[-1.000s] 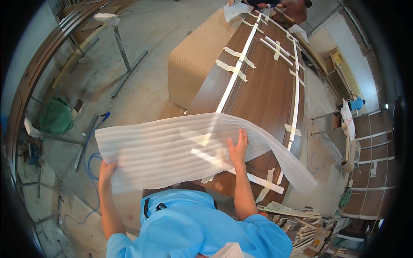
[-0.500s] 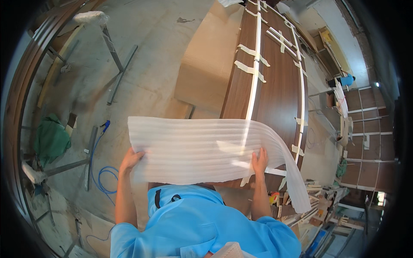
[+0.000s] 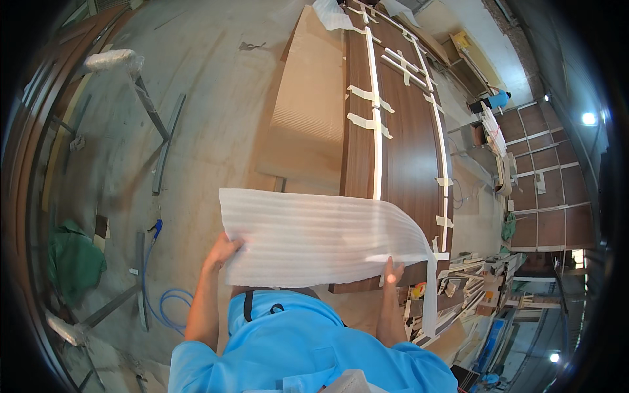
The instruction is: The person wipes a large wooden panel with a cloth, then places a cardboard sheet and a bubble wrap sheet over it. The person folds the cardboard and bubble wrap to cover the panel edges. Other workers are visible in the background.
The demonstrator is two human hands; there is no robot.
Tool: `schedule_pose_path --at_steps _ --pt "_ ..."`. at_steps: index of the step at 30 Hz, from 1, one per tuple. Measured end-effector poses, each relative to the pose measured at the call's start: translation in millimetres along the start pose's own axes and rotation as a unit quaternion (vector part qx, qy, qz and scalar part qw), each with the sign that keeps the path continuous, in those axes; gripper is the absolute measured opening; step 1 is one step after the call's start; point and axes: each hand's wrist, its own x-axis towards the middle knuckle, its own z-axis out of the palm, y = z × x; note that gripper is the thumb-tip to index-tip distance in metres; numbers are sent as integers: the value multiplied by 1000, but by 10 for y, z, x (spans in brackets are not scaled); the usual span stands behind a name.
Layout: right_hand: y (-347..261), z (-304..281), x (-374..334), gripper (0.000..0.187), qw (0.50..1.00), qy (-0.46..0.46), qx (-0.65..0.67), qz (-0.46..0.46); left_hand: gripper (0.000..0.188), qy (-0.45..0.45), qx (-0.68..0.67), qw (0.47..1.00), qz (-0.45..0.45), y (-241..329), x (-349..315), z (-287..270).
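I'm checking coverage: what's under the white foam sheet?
Under the right part of the foam sheet lies the near end of the brown panel; a white strip shows faintly through. Finer details there are hidden.

One left hand [image 3: 225, 249] and one right hand [image 3: 392, 270] are shown, two hands in all, together with one held foam sheet [image 3: 308, 239]. On one brown panel [image 3: 409, 150], two lengthwise lines of white strip [image 3: 377, 150] are counted, and two short white strips [image 3: 396, 67] are placed between these. At left, one green bundle [image 3: 78, 265] and one blue hose [image 3: 171, 293] are seen.
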Motion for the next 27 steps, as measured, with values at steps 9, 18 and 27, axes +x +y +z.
schedule_pose_path --at_steps 9,18,27 --pt "-127 -13 11 88 988 25 97 120 42 -12 0 1000 -6 73 110 -146" --pt "-394 -108 -190 80 991 -34 120 38 41 -40 -22 999 -5 102 49 -107" --pt "-904 -552 -119 116 921 -121 318 190 41 -75 13 997 -4 87 -45 83"
